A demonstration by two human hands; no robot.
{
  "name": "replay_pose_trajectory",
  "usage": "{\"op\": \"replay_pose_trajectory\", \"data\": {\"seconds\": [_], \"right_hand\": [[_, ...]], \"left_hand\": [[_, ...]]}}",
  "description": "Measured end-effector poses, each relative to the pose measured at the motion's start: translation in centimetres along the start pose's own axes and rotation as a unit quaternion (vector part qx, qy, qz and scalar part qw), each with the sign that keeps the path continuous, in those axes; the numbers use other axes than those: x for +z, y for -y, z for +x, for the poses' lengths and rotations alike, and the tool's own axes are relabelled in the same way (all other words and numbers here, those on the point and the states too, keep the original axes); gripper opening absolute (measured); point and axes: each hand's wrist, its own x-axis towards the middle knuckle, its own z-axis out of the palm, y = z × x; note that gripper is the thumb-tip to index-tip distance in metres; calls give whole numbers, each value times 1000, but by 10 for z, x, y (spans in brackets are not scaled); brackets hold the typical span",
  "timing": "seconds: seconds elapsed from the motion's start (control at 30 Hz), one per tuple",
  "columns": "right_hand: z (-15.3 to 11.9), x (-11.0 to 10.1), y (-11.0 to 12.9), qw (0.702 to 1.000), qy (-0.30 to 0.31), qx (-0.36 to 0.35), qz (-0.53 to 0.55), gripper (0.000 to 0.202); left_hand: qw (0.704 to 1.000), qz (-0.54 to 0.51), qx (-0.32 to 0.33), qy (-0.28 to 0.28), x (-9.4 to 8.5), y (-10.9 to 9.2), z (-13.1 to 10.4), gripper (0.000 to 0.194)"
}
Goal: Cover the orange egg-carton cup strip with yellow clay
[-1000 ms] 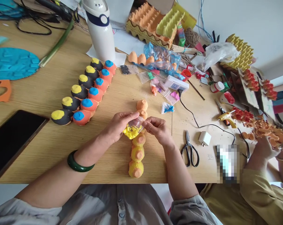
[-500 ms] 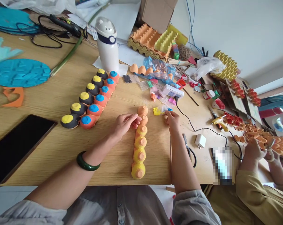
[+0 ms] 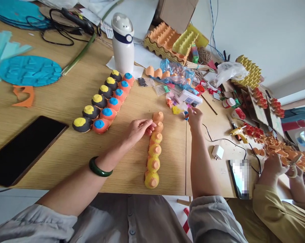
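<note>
Standing lengthwise before me on the table is an egg-carton strip (image 3: 154, 151) of orange cups. Yellow clay covers the nearer cups, whose tips show orange; the far two are bare orange. My left hand (image 3: 142, 130), a green bangle on its wrist, is closed with its fingertips at the strip's far left edge. My right hand (image 3: 194, 117) is raised to the right of the strip, fingers pinched together; anything in them is too small to make out. Just left of those fingers lies a bit of blue clay (image 3: 186, 115), with a yellow clay lump (image 3: 177, 110) behind it.
Two painted carton strips, black-and-yellow (image 3: 91, 110) and red-and-blue (image 3: 108, 113), lie left, beside a tablet (image 3: 26, 148). A white bottle (image 3: 123, 50) stands behind. To the right are a power strip (image 3: 191, 97), a charger (image 3: 217, 152), a glue gun (image 3: 238, 131) and another person's hands with scissors (image 3: 292, 168).
My right hand has lifted away from the yellow clay, slightly up and to the right. My left hand stays by the strip. The whole view has shifted a little.
</note>
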Motion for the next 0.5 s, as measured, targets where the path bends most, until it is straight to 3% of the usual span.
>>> {"op": "replay_pose_trajectory", "data": {"seconds": [0.13,0.2,0.27,0.37,0.5], "right_hand": [[-28,0,4,992,11,29,124,20],[-51,5,6,925,112,93,350,17],[-75,13,9,868,176,106,452,28],[-102,21,13,844,209,97,484,30],[-117,22,17,845,258,88,461,35]], "left_hand": [[1000,-8,14,-9,-1,3,2,46],[999,0,34,-10,-2,4,1,46],[998,18,61,-3,-2,3,-1,44],[994,52,100,16,0,-1,-9,41],[971,123,202,30,3,-8,-18,30]]}}
